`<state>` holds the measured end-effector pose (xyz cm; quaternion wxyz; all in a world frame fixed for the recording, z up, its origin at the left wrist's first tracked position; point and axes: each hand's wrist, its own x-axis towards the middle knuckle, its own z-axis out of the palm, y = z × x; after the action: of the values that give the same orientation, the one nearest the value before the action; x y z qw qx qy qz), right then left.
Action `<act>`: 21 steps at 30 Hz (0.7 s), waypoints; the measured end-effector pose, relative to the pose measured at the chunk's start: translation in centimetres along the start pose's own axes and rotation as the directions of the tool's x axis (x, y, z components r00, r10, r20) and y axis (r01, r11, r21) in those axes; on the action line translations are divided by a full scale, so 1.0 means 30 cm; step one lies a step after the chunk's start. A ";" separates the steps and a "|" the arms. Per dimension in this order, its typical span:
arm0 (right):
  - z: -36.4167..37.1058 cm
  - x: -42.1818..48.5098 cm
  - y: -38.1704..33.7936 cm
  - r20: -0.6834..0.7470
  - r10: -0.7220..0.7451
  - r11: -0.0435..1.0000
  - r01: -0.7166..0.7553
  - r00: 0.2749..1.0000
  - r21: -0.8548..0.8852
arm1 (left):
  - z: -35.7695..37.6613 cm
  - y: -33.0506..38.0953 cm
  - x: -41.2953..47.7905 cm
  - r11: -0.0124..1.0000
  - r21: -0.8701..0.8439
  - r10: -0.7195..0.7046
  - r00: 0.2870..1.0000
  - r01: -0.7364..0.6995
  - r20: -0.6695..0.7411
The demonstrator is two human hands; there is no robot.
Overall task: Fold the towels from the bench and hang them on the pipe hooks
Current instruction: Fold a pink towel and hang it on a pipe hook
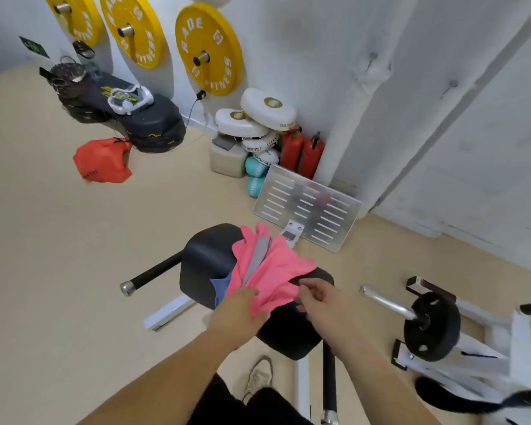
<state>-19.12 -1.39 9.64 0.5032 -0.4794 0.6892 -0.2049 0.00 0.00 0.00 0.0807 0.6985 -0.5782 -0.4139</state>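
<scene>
Pink towel [273, 265] tops grey towel [258, 256] and blue towel [221, 286] on the bench [206, 259]; our left hand [236, 314] and right hand [319, 302] pinch its near edge with curled fingers.

Three yellow plates [218, 35] hang on the wall [319, 56]. Below them, white pads [267, 108] stack beside two red extinguishers [302, 153]. A slotted metal panel [307, 207] leans nearby. An orange bag [103, 161] lies on the floor [59, 256].

The pink towel [273, 268] at lower centre is soft, matt cloth, like the grey towel [258, 256] and blue towel [221, 286] with it. The bench pad [206, 259] beneath is black and finely grained (vinyl, by its dull sheen). Right of centre the slotted plate [307, 207] is brushed metal. The yellow discs [209, 49] at upper left look matt.
</scene>
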 end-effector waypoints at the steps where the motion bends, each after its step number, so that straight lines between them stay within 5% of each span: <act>1: 0.020 0.030 0.017 0.016 0.028 0.999 -0.029 0.999 0.036 | 0.017 -0.004 0.026 0.996 0.078 0.031 0.999 -0.032 0.020; 5: 0.076 0.073 0.053 0.047 0.120 0.991 -0.122 0.992 0.050 | 0.087 -0.055 0.089 0.937 0.330 0.113 0.993 -0.119 0.038; 8: 0.098 0.087 0.071 0.048 0.176 0.983 -0.178 0.983 0.038 | 0.081 -0.073 0.125 0.925 0.341 0.153 0.986 -0.169 0.073; 12: 0.129 0.100 0.063 0.070 0.184 0.982 -0.180 0.981 -0.056 | -0.006 -0.035 0.128 0.951 0.198 0.211 0.967 -0.236 0.139; 17: 0.183 0.080 -0.036 0.124 -0.047 0.952 0.082 0.991 -0.295 | -0.241 0.064 0.088 0.914 -0.021 0.399 0.890 -0.405 0.220; 21: 0.178 0.114 -0.126 -0.027 -0.191 0.893 0.163 0.981 -0.419 | -0.457 0.168 0.079 0.837 -0.180 0.546 0.809 -0.516 0.219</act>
<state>-12.77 -5.02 8.64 0.3457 -0.6286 0.6870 -0.1151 5.44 -8.68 10.66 0.1552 0.4424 -0.7316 -0.4949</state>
